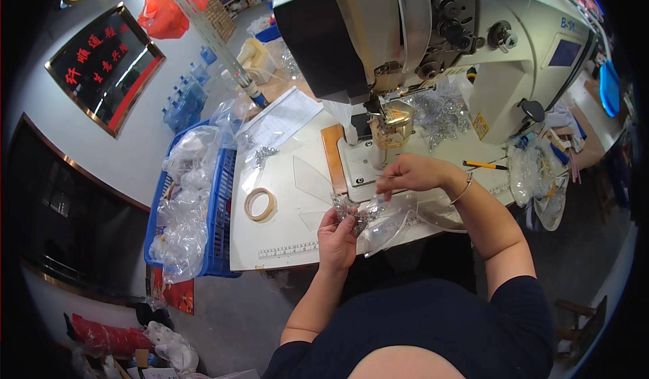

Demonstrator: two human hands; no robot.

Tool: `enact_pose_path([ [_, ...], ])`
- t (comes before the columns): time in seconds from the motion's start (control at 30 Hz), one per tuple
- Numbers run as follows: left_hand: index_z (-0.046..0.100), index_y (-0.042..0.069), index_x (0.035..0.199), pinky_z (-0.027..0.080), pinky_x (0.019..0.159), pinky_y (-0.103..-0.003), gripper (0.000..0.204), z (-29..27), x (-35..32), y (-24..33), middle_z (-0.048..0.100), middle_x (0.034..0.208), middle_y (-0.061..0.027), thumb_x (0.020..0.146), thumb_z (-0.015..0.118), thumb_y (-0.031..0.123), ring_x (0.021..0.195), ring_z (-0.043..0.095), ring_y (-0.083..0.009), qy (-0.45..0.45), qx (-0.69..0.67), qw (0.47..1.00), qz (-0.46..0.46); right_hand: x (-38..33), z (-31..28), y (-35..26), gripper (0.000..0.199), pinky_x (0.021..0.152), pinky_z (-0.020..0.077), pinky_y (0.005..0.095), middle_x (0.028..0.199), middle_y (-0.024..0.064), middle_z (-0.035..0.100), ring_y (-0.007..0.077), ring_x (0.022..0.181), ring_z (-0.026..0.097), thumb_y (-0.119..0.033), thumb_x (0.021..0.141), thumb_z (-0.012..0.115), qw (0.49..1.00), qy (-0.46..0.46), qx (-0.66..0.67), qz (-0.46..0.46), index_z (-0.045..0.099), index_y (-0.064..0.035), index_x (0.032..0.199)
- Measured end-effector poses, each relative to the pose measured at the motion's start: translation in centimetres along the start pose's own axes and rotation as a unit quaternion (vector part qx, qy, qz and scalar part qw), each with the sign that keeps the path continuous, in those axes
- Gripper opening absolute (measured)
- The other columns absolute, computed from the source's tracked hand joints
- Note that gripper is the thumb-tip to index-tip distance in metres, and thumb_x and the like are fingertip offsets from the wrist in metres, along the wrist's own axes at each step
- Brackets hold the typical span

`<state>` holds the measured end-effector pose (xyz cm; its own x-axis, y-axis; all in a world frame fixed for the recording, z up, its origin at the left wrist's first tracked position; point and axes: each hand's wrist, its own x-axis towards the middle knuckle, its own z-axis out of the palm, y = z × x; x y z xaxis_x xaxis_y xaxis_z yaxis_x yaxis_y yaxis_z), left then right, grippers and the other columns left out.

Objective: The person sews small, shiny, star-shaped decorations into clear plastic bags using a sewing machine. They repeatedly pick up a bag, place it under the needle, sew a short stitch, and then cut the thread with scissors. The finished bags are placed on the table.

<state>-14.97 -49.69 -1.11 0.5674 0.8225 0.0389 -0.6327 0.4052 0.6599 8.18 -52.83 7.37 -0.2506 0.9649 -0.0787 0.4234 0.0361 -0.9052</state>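
Observation:
My left hand (337,240) is closed around a bunch of small shiny silvery pieces in clear plastic (357,211) at the front edge of the white sewing table (274,240). Just up and to the right, my right hand (414,174) hovers with its fingertips pinched together. Whether anything thin sits in that pinch is too small to tell. Beyond both hands stands a large white and black sewing machine (419,48), its needle area above a pale metal plate (360,166). Clear plastic sheet pieces (311,179) lie left of the plate, and more clear plastic (392,233) lies beneath my hands.
A tape roll (260,204) and papers (287,115) lie on the table's left. A blue basket of plastic bags (220,210) stands against that side. More silvery pieces (443,112) lie behind the needle area. A yellow pen (485,165) and bagged items (537,176) are at right.

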Motion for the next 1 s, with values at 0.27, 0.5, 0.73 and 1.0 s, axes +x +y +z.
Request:
enact_pose_path([
  [0.27, 0.052, 0.004, 0.107, 0.053, 0.081, -0.037, 0.024, 0.2, -0.2, 0.1, 0.062, 0.1, -0.0117, 0.085, 0.057, -0.003, 0.091, 0.062, -0.0208, 0.046, 0.06, 0.997, 0.024, -1.6, -0.1, -1.1, 0.022, 0.069, 0.0467, 0.0273, 0.077, 0.0067, 0.067, 0.0125, 0.072, 0.061, -0.022, 0.075, 0.071, 0.999, -0.019, -0.028, -0.015, 0.069, -0.0022, 0.086],
  [0.5, 0.051, 0.002, 0.108, 0.052, 0.081, -0.037, 0.024, 0.4, -0.2, -0.1, 0.062, 0.101, -0.0123, 0.085, 0.056, -0.003, 0.092, 0.062, -0.0205, 0.055, 0.061, 0.996, 0.025, -1.0, 1.0, -1.4, 0.023, 0.064, 0.0474, 0.0289, 0.073, 0.0083, 0.066, 0.0163, 0.067, 0.061, -0.02, 0.07, 0.075, 0.997, 0.002, -0.075, -0.016, 0.068, -0.0021, 0.083],
  [0.73, 0.049, 0.0, 0.112, 0.051, 0.085, -0.036, 0.029, 1.5, -0.4, -0.2, 0.06, 0.102, -0.0139, 0.085, 0.055, -0.006, 0.095, 0.061, -0.0213, 0.06, 0.028, 0.998, 0.013, -0.9, 1.8, -0.4, 0.016, 0.059, 0.0447, 0.0259, 0.063, 0.0043, 0.062, 0.0099, 0.059, 0.055, -0.014, 0.072, 0.075, 0.997, 0.04, -0.07, -0.014, 0.067, -0.0013, 0.079],
  [1.0, 0.049, -0.002, 0.116, 0.052, 0.082, -0.034, 0.032, 0.0, -0.1, 0.1, 0.059, 0.104, -0.0123, 0.084, 0.053, -0.007, 0.093, 0.061, -0.0203, 0.038, 0.065, 0.997, 0.009, -1.2, 2.4, 0.0, 0.016, 0.059, 0.0437, 0.0243, 0.068, 0.0049, 0.063, 0.0079, 0.063, 0.055, -0.015, 0.072, 0.075, 0.995, 0.057, -0.063, -0.051, 0.068, -0.0017, 0.079],
])
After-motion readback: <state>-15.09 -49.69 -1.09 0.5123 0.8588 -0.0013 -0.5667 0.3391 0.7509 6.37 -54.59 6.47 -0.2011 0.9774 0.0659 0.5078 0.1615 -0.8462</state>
